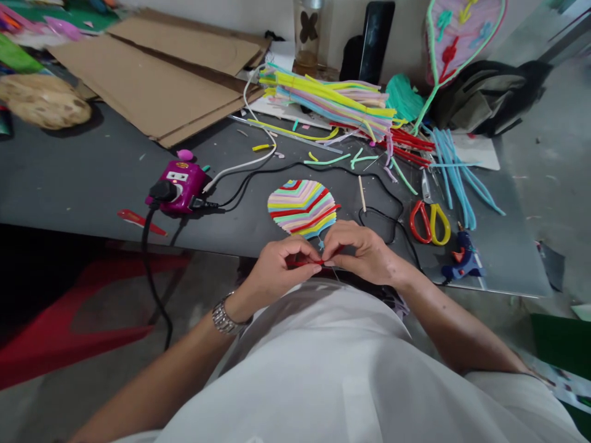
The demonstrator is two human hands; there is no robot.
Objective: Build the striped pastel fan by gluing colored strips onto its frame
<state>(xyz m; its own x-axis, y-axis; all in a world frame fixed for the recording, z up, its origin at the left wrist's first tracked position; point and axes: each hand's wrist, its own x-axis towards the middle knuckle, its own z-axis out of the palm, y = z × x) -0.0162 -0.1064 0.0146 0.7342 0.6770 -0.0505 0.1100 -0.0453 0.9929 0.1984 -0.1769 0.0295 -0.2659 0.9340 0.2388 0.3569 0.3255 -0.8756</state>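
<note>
My left hand (285, 266) and my right hand (357, 251) meet at the table's front edge, close to my white shirt. Both pinch a short red pipe cleaner (302, 263), which runs between the fingertips. A small blue piece (321, 244) shows just above the fingers; whether it is joined to the red one I cannot tell. Right behind my hands, a rounded panel of striped pipe cleaners (302, 206) in red, yellow, pink, green and blue lies flat on the grey table.
Scissors (429, 221) and a blue glue gun (465, 261) lie to the right. Bundled pipe cleaners (332, 101) fill the back. On the left are a purple power adapter (180, 184), its black cable, a red cutter (141, 221) and cardboard sheets (175, 92). A thin black cord (295, 166) loops across the table.
</note>
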